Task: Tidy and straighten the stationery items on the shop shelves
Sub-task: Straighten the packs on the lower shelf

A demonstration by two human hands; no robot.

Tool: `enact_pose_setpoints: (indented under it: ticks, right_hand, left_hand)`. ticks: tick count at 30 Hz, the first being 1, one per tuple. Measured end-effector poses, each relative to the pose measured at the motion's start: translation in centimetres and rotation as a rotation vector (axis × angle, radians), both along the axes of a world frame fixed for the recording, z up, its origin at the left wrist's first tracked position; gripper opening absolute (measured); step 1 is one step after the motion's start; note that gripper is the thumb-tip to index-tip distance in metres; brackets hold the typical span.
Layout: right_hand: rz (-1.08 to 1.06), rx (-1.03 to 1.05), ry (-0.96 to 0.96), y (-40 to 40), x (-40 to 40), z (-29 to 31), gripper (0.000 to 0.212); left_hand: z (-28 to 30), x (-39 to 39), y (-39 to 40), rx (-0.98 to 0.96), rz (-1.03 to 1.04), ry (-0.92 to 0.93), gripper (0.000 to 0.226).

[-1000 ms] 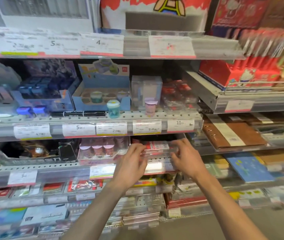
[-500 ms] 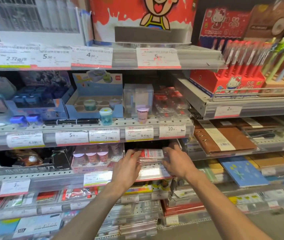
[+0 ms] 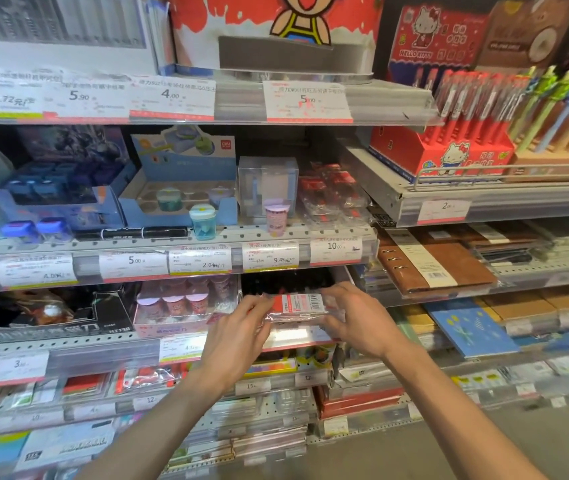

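Head view: left hand (image 3: 241,332) and right hand (image 3: 359,318) gripping clear packet (image 3: 298,306) from both ends, now lower and deeper into shelf (image 3: 68,344) bay than a second ago; probably seating it square. Sitting just left: pink box (image 3: 175,306) holding small cups.

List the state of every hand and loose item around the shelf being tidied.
Left hand: fingers gripping the packet's left end.
Right hand: fingers gripping its right end.
Clear-wrapped packet: held flat at the shelf front, barcode label up.
Black marker: lying on its side.
Teal sharpener: upright, outside its tray.
Pink cup: upright, alone at the shelf edge.
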State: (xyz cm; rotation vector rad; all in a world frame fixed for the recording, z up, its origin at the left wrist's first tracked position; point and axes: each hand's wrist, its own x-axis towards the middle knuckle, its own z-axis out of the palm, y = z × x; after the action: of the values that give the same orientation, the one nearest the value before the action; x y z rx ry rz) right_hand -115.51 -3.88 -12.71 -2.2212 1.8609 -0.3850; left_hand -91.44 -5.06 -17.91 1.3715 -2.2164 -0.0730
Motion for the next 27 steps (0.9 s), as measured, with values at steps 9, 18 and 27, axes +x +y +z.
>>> enact_pose_setpoints:
  ticks: [9, 18, 27]
  right_hand:
    - [0.051, -0.078, -0.048, 4.5, 0.7, 4.5, 0.054]
    - [0.074, -0.354, -0.054, 7.4, 0.8, 9.7, 0.043]
    - [0.048, -0.385, -0.160, 8.1, 0.3, 11.9, 0.024]
  left_hand:
    - [5.2, 3.8, 3.0, -0.169, -0.156, -0.033, 0.036]
    - [11.5, 4.6, 3.6, -0.313, -0.225, -0.024, 0.038]
    - [16.4, 1.8, 0.3, -0.434, -0.258, -0.003, 0.038]
